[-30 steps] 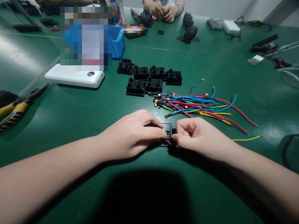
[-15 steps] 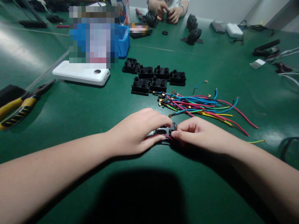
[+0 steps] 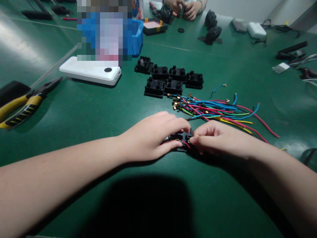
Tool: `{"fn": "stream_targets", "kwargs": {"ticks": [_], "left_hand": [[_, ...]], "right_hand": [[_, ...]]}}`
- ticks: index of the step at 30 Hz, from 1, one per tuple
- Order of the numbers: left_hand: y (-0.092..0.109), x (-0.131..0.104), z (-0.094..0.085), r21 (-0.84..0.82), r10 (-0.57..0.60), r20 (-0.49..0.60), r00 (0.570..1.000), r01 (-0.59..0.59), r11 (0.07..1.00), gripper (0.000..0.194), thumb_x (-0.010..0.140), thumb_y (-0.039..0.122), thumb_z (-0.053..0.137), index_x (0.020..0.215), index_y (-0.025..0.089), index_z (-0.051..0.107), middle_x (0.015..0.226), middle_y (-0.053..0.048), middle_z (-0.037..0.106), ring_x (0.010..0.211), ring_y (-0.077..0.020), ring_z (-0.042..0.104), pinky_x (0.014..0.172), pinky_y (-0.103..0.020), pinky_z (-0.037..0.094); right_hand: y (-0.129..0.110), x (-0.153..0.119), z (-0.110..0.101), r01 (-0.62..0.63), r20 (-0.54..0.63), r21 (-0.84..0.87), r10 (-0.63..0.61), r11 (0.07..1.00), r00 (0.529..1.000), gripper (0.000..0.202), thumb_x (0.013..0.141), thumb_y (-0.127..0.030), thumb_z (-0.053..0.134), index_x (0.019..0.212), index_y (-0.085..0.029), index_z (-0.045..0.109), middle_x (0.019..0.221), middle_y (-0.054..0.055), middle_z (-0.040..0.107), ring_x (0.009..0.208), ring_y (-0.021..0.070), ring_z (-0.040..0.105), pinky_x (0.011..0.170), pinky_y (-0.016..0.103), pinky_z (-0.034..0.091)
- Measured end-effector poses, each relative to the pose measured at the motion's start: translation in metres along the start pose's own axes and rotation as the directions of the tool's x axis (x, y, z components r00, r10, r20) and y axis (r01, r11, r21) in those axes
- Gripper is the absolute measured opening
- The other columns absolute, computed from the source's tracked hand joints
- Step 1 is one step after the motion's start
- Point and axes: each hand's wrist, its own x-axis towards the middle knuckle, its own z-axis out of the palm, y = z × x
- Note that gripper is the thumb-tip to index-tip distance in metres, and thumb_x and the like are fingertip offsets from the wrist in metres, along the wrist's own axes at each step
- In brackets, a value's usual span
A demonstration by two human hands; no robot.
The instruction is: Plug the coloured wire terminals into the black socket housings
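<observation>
Between both hands is a black plastic housing [image 3: 183, 136] with upright tabs, low on the green table. My left hand [image 3: 158, 135] grips it from the left, fingers over its far side and thumb along its near side. A short red wire [image 3: 185, 144] runs from near the left thumb to the housing's right end. There my right hand [image 3: 215, 137] is closed, thumb and curled fingers pinching that end; the fingertips' exact contact is hidden. Just beyond lies a loose bundle of coloured wires [image 3: 210, 107] with brass terminals. Several similar black housings [image 3: 155, 86] stand behind the bundle.
Yellow-and-black pliers [image 3: 27, 104] lie at left, near a white power bank [image 3: 90, 72]. Farther back are a blue bin [image 3: 137, 38], a black tray [image 3: 155, 26] and black coiled parts [image 3: 213, 31]. Another person's hands [image 3: 185, 8] work at the far edge.
The view has shifted, so the table things appear farther right and slightly higher. Both hands keep their hold on the black housing, with little visible finger movement.
</observation>
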Motion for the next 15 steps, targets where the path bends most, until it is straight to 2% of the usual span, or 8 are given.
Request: {"fn": "stream_targets", "kwargs": {"ticks": [4,10,15], "left_hand": [[0.0002,0.0004,0.0002,-0.011,-0.009,0.011,1.000,0.009,1.000,0.019,0.092,0.026,0.056,0.107,0.016,0.056,0.097,-0.004,0.064,0.089,-0.0179,0.055,0.082,-0.029,0.040],[-0.0017,0.0006,0.0007,-0.031,0.006,0.019,1.000,-0.005,1.000,0.020,0.093,0.028,0.056,0.108,0.016,0.057,0.096,-0.004,0.064,0.089,-0.0172,0.055,0.083,-0.028,0.040],[-0.0010,0.0006,0.0001,-0.042,0.002,0.023,1.000,-0.001,0.999,0.020,0.092,0.028,0.056,0.108,0.015,0.057,0.097,-0.003,0.063,0.090,-0.0166,0.055,0.084,-0.028,0.039]], "right_hand": [[-0.0005,-0.0008,0.0003,-0.001,0.019,0.024,0.001,1.000,1.000,0.029,0.075,-0.033,0.059,0.052,-0.017,0.052,0.044,-0.005,0.042,0.038,0.0054,0.029,0.038,0.022,0.016],[-0.0003,-0.0005,-0.0037,-0.006,0.069,-0.033,0.008,0.999,0.998,0.023,0.075,-0.032,0.057,0.059,-0.016,0.060,0.047,-0.003,0.048,0.039,0.0067,0.036,0.040,0.021,0.023],[0.0012,-0.0009,-0.0056,0.001,0.077,-0.027,0.001,1.000,0.997,0.021,0.075,-0.030,0.056,0.059,-0.016,0.055,0.049,-0.004,0.046,0.041,0.0060,0.036,0.040,0.020,0.024]]}}
